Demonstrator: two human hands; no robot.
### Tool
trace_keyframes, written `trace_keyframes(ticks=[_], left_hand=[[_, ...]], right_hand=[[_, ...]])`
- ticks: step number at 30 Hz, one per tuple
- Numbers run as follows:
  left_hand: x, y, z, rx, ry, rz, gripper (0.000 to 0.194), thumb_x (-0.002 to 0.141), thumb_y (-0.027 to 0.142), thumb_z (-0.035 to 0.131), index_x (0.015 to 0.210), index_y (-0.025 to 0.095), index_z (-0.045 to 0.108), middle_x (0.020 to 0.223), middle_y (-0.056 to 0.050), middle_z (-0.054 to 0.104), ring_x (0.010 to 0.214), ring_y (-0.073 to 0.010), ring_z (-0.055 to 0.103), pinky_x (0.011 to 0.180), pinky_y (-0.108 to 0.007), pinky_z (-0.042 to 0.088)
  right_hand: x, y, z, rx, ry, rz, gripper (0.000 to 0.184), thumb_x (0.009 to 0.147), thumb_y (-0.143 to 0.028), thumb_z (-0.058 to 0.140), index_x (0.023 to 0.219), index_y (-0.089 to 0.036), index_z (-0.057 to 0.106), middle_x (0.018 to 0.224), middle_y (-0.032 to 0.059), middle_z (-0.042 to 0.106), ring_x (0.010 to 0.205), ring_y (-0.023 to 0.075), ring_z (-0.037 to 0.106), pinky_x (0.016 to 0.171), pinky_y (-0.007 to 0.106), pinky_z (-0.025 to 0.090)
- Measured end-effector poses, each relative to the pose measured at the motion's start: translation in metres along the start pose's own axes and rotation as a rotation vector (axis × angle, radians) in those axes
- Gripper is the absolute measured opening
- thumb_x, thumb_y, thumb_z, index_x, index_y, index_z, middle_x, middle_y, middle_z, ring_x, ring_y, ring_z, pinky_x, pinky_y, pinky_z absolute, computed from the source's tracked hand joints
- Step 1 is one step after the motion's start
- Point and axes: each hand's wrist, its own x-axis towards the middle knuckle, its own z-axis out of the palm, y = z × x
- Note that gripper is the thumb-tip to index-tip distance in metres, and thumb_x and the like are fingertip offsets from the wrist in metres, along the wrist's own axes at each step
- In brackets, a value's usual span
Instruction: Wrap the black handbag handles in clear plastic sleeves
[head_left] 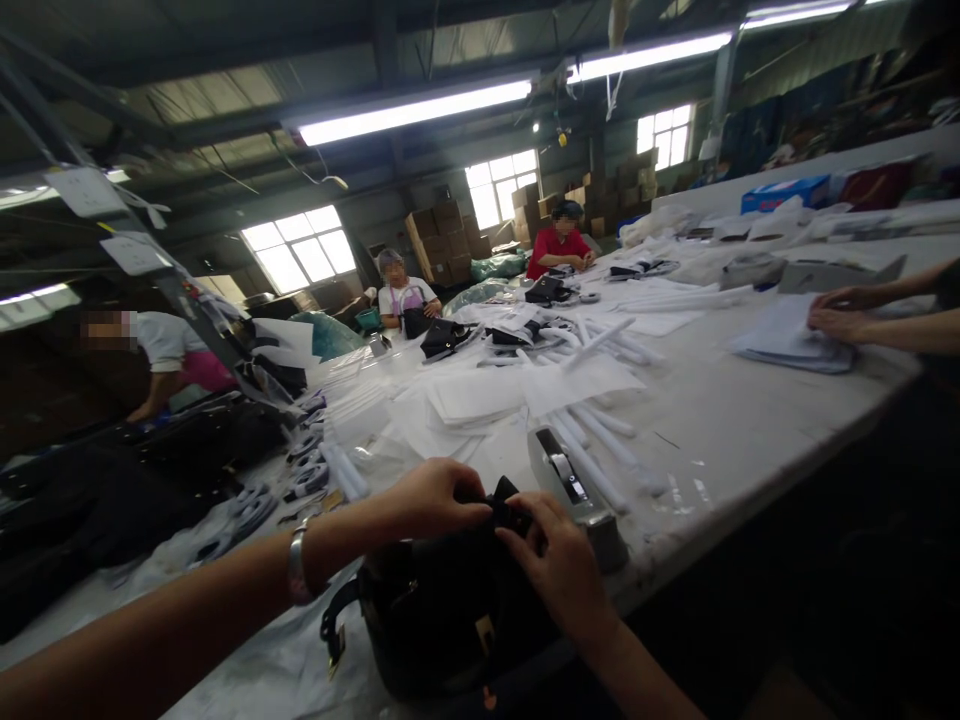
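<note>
"As two bare hands meet over a black bag (442, 625), the left hand (439, 495) and the right hand (559, 560) pinch a small dark piece (504, 490) at its upper edge. How firm is the hold?"

"Thumb and fingers are drawn nearly together on both sides, with the piece caught at the fingertips. Some of the left fingers are out of sight, and the shadow makes it impossible to tell whether the piece is part of the bag."

"And the bag itself?"

"Nearest the camera, below the hands, with a grey tape dispenser (611, 538) just beyond at the right. Whether the bag rests on the white table (780, 425) cannot be told."

"How far along is the work?"

"The body looks made up, by our reading: a gold fitting (485, 633) shows on its front, and a buckled strap (341, 600) stands out at the left side, its lower end seemingly loose. The piece at the fingertips appears to be the unfinished part; what else is left cannot be seen."

"Elsewhere?"

"White rolls (592, 460) and white sheets (480, 400) lie across the table, with other dark bags (444, 340) farther back. At right, a co-worker's hands (840, 312) rest on a paper stack (787, 345)."
</note>
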Motion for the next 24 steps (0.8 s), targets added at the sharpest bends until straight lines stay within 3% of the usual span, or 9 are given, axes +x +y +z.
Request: trace_keyframes(ticks=[7, 10, 13, 17, 24], left_hand=[[0.011, 0.017, 0.001, 0.158, -0.017, -0.044, 0.031, 0.077, 0.043, 0.058, 0.067, 0.017, 0.072, 0.057, -0.001, 0.068, 0.053, -0.0146, 0.058, 0.048, -0.024, 0.035], [0.016, 0.024, 0.0, 0.132, -0.091, -0.106, 0.032, 0.076, 0.043, 0.057, 0.064, 0.016, 0.071, 0.053, 0.0, 0.064, 0.049, -0.014, 0.056, 0.046, -0.024, 0.033], [0.022, 0.025, 0.0, 0.057, -0.176, -0.176, 0.032, 0.075, 0.042, 0.056, 0.067, 0.016, 0.073, 0.052, 0.001, 0.061, 0.047, -0.0128, 0.053, 0.045, -0.023, 0.034], [0.026, 0.024, 0.002, 0.04, -0.2, -0.202, 0.029, 0.074, 0.039, 0.056, 0.067, 0.017, 0.074, 0.05, 0.002, 0.058, 0.045, -0.0112, 0.048, 0.042, -0.022, 0.032], [0.031, 0.031, 0.003, 0.074, -0.214, -0.182, 0.03, 0.075, 0.039, 0.054, 0.066, 0.016, 0.073, 0.055, -0.001, 0.065, 0.049, -0.0137, 0.057, 0.044, -0.022, 0.036]], right_hand=[[0.002, 0.01, 0.0, -0.047, 0.023, -0.056, 0.027, 0.083, -0.025, 0.072, 0.109, -0.027, 0.062, 0.106, 0.0003, 0.067, 0.09, 0.0199, 0.067, 0.082, 0.031, 0.052], [0.002, 0.013, 0.001, -0.075, 0.046, -0.093, 0.028, 0.083, -0.022, 0.072, 0.108, -0.026, 0.062, 0.107, 0.0012, 0.068, 0.098, 0.0216, 0.067, 0.085, 0.031, 0.052], [0.001, 0.015, 0.002, -0.088, 0.066, -0.121, 0.029, 0.084, -0.022, 0.071, 0.111, -0.026, 0.061, 0.11, 0.0028, 0.068, 0.102, 0.0223, 0.067, 0.086, 0.032, 0.052], [-0.001, 0.015, 0.002, -0.092, 0.075, -0.128, 0.03, 0.085, -0.021, 0.07, 0.112, -0.025, 0.061, 0.112, 0.0032, 0.069, 0.102, 0.0221, 0.067, 0.086, 0.032, 0.053], [0.001, 0.013, -0.002, -0.099, 0.042, -0.11, 0.028, 0.087, -0.022, 0.068, 0.114, -0.025, 0.061, 0.112, 0.0038, 0.071, 0.102, 0.0229, 0.068, 0.086, 0.033, 0.054]])
